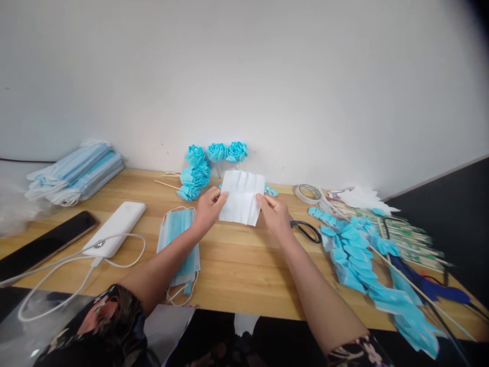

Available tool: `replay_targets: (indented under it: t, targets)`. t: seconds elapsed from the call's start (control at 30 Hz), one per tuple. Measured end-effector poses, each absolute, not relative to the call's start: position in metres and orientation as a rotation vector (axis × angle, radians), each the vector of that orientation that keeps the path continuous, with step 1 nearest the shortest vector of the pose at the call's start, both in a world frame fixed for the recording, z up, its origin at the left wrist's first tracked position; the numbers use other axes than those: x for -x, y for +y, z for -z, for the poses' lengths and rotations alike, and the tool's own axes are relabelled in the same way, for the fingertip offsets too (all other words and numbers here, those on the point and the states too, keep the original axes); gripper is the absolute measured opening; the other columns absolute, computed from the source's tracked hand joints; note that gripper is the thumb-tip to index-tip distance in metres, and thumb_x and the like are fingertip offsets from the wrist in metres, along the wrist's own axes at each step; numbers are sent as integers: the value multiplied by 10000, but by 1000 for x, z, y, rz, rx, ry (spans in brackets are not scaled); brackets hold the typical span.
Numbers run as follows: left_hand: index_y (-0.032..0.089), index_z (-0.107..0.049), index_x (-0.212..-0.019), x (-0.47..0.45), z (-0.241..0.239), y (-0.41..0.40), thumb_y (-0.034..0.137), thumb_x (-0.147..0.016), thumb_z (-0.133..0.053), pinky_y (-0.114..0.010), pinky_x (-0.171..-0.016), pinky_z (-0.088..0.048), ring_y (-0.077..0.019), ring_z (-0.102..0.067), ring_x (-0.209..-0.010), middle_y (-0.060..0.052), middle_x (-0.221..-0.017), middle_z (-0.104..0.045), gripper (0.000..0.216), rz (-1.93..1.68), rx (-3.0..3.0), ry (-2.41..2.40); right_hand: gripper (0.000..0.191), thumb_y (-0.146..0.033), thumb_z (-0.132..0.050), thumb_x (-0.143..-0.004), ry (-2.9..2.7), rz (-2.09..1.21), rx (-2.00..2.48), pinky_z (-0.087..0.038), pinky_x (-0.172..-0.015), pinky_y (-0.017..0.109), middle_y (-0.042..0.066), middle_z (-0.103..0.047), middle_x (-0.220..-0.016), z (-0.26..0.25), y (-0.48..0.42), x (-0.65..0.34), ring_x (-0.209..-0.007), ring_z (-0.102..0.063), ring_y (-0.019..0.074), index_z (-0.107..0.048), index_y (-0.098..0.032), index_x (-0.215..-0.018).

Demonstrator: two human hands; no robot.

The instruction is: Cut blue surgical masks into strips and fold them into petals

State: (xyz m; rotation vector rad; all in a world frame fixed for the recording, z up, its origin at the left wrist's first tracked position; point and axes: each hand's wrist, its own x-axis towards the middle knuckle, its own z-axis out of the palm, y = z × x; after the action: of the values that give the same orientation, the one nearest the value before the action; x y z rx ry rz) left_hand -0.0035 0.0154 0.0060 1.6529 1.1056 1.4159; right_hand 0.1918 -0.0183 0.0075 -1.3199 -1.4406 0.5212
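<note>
A creased white sheet of thin material (242,199) is stretched upright between my hands above the middle of the table. My left hand (210,206) pinches its left edge between thumb and fingers. On the opposite edge, my right hand (274,210) grips it the same way. Beneath my left forearm lies a blue face mask (178,224) with white ear loops. Black-handled scissors (308,232) rest beside my right wrist, partly hidden by it. Behind the sheet, several blue folded flowers (195,176) on thin sticks lie near the wall.
Face masks are stacked (76,171) at the back left. A phone (49,244) and a white power bank (116,229) with a cable lie left. On the right are a tape roll (308,194), blue petal strips (349,255), wrapped sticks (410,237) and a blue-handled tool (435,290).
</note>
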Motion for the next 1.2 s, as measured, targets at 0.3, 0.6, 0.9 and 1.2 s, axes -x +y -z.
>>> replay_targets:
  t: [0.3, 0.6, 0.9, 1.2]
  targets:
    - [149, -678, -893, -5, 10, 17, 472, -838, -583, -239, -654, -411, -155, -536, -719, -20, -809, -638, 341, -1355, -1425, 1075, 311, -479, -645, -777, -1203, -851, 1203, -422, -633, 263, -1, -632, -740, 9, -11, -186, -693, -528, 162, -697, -184, -861]
    - [149, -656, -834, 0, -2, 18, 494, -787, -632, -234, -590, -412, -138, -511, -649, 0, -723, -604, 350, -1346, -1311, 1065, 355, -532, -713, -701, -1021, -1017, 1113, -441, -584, 262, -10, -624, -695, 4, -12, -185, -629, -523, 150, -662, -188, -770]
    - [162, -595, -760, 1, -15, 13, 539, -719, -694, -247, -612, -439, -130, -514, -650, 11, -691, -568, 392, -1305, -1141, 934, 299, -481, -715, -711, -1010, -1059, 1067, -416, -574, 263, -28, -532, -630, -3, -17, -183, -586, -467, 131, -634, -193, -703]
    - [150, -653, -805, -7, -9, 8, 554, -668, -728, -233, -586, -392, -117, -490, -633, 9, -710, -595, 433, -1231, -1181, 945, 417, -540, -561, -863, -1259, -740, 1162, -296, -561, 251, -50, -361, -615, 1, -17, -188, -594, -337, 112, -460, -202, -639]
